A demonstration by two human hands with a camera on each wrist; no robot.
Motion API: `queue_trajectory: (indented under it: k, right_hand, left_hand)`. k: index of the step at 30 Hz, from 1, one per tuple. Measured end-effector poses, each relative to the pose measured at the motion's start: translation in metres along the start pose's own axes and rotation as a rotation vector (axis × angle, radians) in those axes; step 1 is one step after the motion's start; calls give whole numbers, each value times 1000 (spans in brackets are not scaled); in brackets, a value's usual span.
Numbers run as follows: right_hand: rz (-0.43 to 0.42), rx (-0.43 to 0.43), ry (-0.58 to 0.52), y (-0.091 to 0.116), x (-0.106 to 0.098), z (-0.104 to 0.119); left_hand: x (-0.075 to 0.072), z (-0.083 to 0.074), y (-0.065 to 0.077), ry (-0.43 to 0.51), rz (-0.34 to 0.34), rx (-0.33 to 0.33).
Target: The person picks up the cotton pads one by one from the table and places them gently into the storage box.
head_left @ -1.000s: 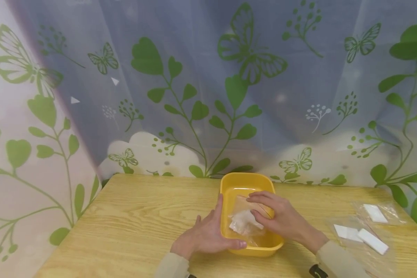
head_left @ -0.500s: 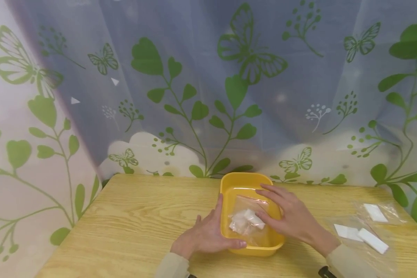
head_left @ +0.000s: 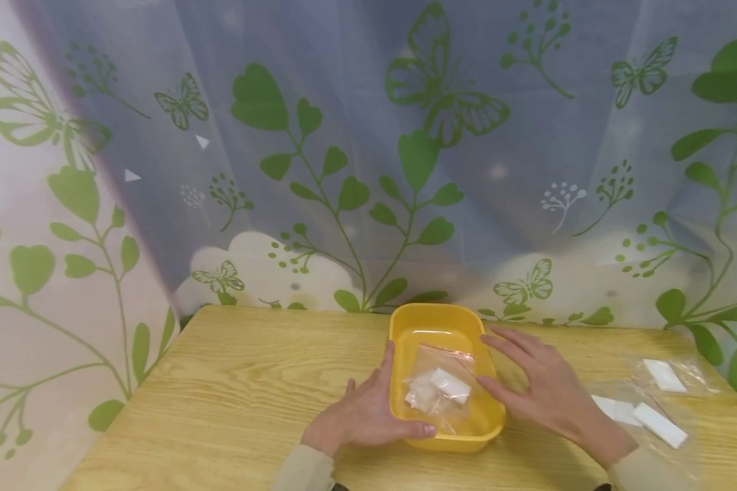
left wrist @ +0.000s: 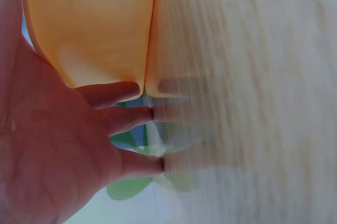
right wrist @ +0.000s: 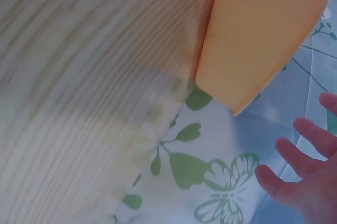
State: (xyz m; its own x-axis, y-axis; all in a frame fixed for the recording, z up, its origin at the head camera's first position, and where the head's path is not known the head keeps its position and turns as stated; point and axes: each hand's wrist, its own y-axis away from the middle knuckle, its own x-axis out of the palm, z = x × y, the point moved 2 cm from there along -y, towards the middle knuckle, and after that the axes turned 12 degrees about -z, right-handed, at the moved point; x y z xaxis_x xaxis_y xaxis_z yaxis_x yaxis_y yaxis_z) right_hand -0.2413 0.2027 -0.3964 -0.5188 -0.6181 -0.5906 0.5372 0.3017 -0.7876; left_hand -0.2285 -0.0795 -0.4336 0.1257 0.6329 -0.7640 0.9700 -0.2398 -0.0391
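bracing the tub with flat fingers, the left hand needed steadiness; the right hand hovered open and empty, while the bag lay inside.

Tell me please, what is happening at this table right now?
A person sits at a wooden table with a yellow tub in front of them. The left hand rests flat against the tub's left side. A clear bag with white pieces lies inside the tub. The right hand is open, just right of the tub, holding nothing. More clear bags with white pieces lie on the table to the right.
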Motion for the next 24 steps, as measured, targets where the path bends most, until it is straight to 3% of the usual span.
queue_trajectory:
  k: [17,24]
  right_hand:
    - [36,123,53,21,-31,-16]
    - [35,154,72,30,-44,-24]
  left_hand:
    - [-1,-1,0,-41,14,-11]
    - [-1,-1,0,-7,7,10]
